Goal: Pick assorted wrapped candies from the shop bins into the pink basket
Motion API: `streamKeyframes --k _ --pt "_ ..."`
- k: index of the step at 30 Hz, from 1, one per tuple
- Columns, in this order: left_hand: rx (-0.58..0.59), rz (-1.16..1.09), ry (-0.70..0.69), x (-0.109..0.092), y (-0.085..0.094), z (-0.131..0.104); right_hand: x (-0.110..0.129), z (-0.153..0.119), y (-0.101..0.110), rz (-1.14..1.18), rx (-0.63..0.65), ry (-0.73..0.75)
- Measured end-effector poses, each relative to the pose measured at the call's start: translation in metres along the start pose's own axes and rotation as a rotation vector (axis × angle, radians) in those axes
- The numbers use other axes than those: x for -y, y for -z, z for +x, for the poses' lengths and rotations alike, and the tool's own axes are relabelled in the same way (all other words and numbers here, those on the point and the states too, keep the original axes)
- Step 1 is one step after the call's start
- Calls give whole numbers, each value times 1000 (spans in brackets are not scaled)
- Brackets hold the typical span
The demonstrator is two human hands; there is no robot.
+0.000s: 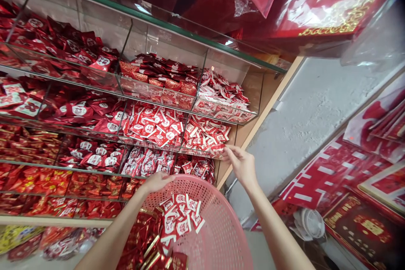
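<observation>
My left hand (157, 182) is closed on the far rim of a round pink plastic basket (218, 219), which tilts toward me. Inside it lie white-and-red wrapped candies (182, 217) and a pile of dark red and gold packets (142, 236). At the right end of a shelf compartment, my right hand (240, 164) pinches a small red wrapped candy (217, 149) between thumb and fingers. Loose red-and-white candies (204, 133) fill that compartment, just left of the fingertips.
Clear-fronted shelf compartments (158, 88) hold many red packets. Large red boxes (329, 4) in plastic wrap stand overhead on a glass shelf. A wooden side panel (272, 105) ends the rack beside a grey wall (310, 105). Red printed goods (319, 177) and bagged items (60, 242) sit lower down.
</observation>
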State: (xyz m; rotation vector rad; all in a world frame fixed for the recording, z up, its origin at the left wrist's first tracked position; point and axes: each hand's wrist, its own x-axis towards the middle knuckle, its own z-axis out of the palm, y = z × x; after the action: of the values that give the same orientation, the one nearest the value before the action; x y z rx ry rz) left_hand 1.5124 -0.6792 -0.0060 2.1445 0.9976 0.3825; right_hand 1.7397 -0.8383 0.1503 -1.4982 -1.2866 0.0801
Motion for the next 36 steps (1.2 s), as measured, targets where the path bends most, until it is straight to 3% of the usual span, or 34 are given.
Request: streamKeyframes --k 4,10,17,20,30,36 --pt "16 -13 14 0 1 -1 4 -35 -24 300 101 -8" --pt "26 -9 21 -2 2 -3 -5 -74 -54 392 42 -97" --pt "5 55 36 -2 2 -2 -26 -106 -90 707 10 -331" --pt "24 72 28 -1 2 -2 -39 -112 -94 668 -12 -415" --pt "35 65 -19 1 -8 5 -90 -141 -105 253 129 -567" --pt "36 81 -18 -9 -6 2 -95 -152 -114 245 399 -699"
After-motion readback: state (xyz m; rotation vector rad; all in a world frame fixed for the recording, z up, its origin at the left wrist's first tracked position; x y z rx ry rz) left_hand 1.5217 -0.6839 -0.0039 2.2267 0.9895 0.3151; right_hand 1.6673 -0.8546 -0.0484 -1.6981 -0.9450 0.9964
